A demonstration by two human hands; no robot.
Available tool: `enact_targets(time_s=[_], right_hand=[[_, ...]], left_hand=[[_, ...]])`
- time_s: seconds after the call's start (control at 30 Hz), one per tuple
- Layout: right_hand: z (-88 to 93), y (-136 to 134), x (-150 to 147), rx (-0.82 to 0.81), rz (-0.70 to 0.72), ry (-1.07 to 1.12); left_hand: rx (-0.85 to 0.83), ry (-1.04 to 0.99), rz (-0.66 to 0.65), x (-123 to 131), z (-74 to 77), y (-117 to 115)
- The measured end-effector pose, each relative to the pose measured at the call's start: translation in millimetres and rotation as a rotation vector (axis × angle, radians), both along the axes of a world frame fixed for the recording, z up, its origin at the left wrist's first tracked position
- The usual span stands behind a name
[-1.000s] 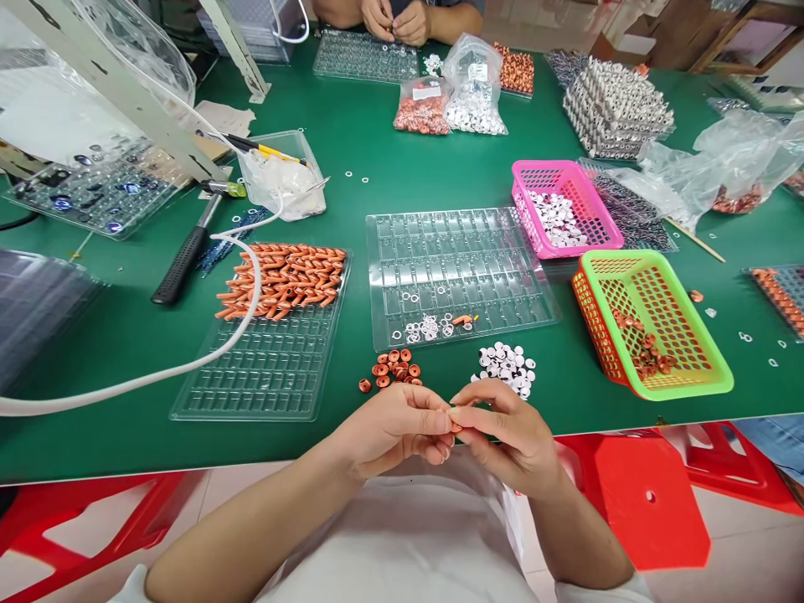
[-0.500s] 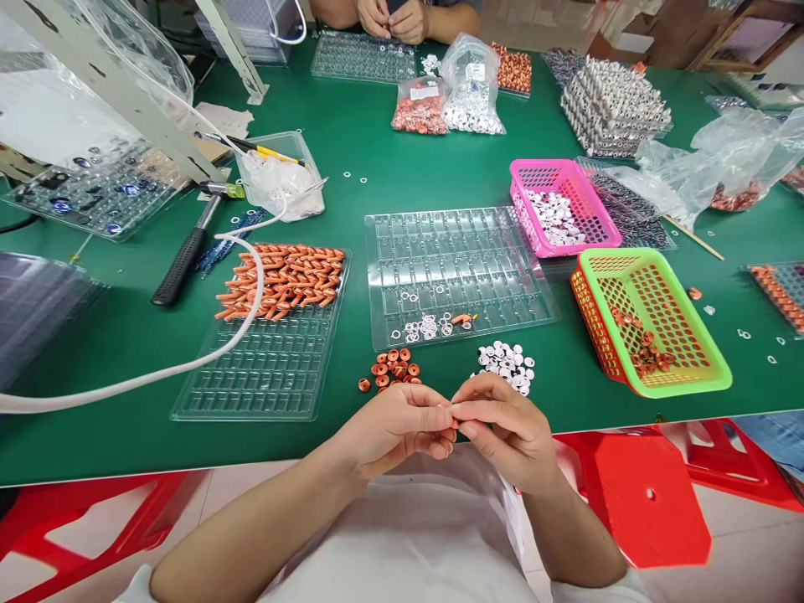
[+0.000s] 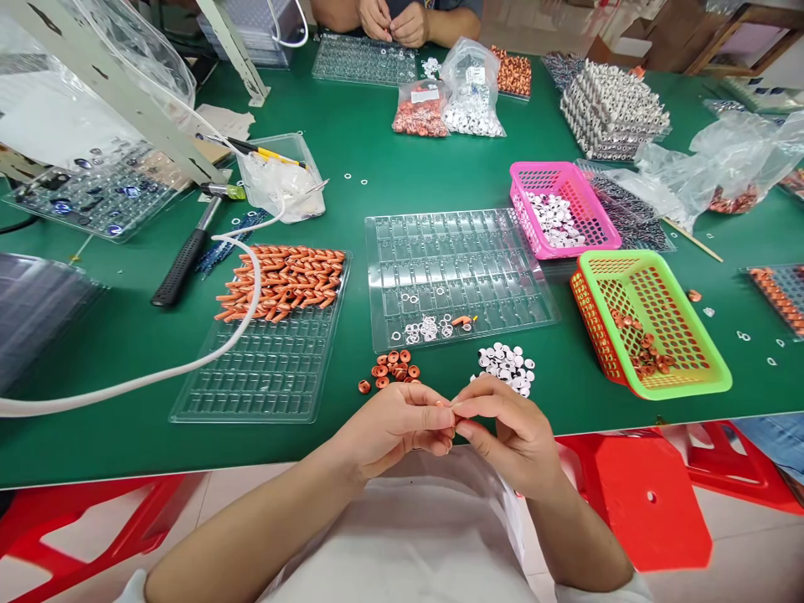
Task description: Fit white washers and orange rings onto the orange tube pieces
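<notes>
My left hand [image 3: 402, 425] and my right hand [image 3: 512, 433] meet at the front edge of the green table. Both are closed, pinching a small orange part [image 3: 442, 404] between their fingertips; most of it is hidden, so its exact shape cannot be made out. Just beyond my left hand lies a cluster of round copper-orange caps [image 3: 393, 365]. White discs with dark sides [image 3: 507, 365] are piled beyond my right hand. Behind these piles, a clear plastic tray [image 3: 465, 264] carries loose white rings [image 3: 427, 328] and a small orange piece [image 3: 463, 321].
Orange tubular parts [image 3: 286, 280] fill the upper half of a tray [image 3: 251, 394] at left, crossed by a white hose [image 3: 251, 314]. A hammer [image 3: 182, 261] lies further left. Pink [image 3: 603, 239] and green [image 3: 697, 387] baskets stand at right. Across the table are another person's hands [image 3: 394, 23].
Both hands stay together in the same place. The fingertips have shifted slightly around the small orange part, and the right fingers sit a little lower. The things on the table have not moved.
</notes>
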State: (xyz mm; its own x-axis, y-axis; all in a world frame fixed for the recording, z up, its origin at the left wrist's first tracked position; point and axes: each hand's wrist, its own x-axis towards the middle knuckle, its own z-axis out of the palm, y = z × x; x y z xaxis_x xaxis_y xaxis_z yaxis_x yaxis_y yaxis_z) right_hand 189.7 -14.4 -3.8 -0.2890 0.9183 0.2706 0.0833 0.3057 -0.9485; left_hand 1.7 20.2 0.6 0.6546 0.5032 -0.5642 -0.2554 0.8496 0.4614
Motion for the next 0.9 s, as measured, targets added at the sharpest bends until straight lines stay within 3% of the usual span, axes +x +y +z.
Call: enact_targets(time_s=[0.2, 0.33, 0.5, 0.7, 0.8, 0.9], right_hand=[[3.3, -0.4, -1.3, 0.016, -0.021, -0.022], [1.2, -3.0, -3.0, 0.003, -0.038, 0.010], [-10.0, -11.6, -13.2, -0.234, -0.142, 0.253], [-20.5, -15.9, -22.8, -0.429, -0.101, 0.505], [-22.6, -15.1, -18.2, -0.498, -0.061, 0.542], [-24.6, -12.9, -13.6, -0.586, -0.025, 0.577]], left_hand=[[0.012, 0.043, 0.007, 0.3, 1.3, 0.0], [0.156, 0.112, 0.061, 0.4, 2.6, -1.6], [0.556, 0.365, 0.235, 2.1, 5.1, -8.0], [1.331, 0.552, 0.305, 4.3, 7.8, -13.0], [1.529, 0.565, 0.305, 4.1, 8.0, -11.8], [1.615, 0.569, 0.299, 3.7, 7.6, -11.3]])
